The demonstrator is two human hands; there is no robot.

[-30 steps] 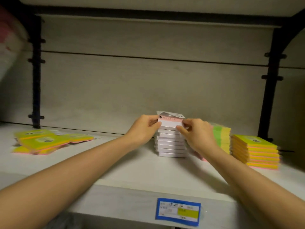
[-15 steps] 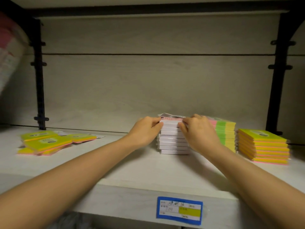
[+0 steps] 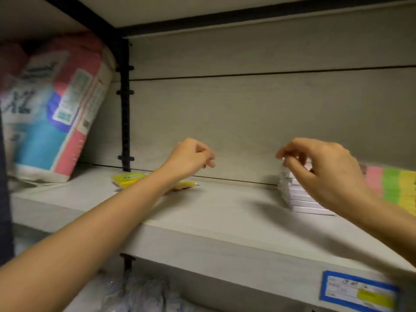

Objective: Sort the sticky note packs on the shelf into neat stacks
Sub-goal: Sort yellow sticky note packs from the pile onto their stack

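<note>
Left grip (image 3: 191, 157) hangs in the air over the shelf (image 3: 213, 212), close to the middle of the view. Its fingers are loosely curled with the tips near each other, and nothing is between them. The right grip (image 3: 326, 174) is at 3 o'clock from it, well apart, with the fingers bent over the top of the stack of white sticky note packs (image 3: 301, 200). The picture is blurred there, so one cannot tell whether the fingertips pinch the top pack or only touch it.

The white stack stands on the shelf near the back panel (image 3: 247, 120). Just beside it, at 3 o'clock, stands the striped stack (image 3: 391, 185) in pink, green and yellow, partly hidden behind the right forearm (image 3: 387, 219). At 8 o'clock from the left grip, the loose yellow packs (image 3: 128, 177) lie flat on the shelf, partly behind the left forearm (image 3: 101, 221).

At 9 o'clock of the view a large pink, blue and white bag (image 3: 56, 109) leans beyond the black upright (image 3: 125, 109). A blue-framed price label (image 3: 358, 291) sits on the front edge of the shelf at 5 o'clock.
</note>
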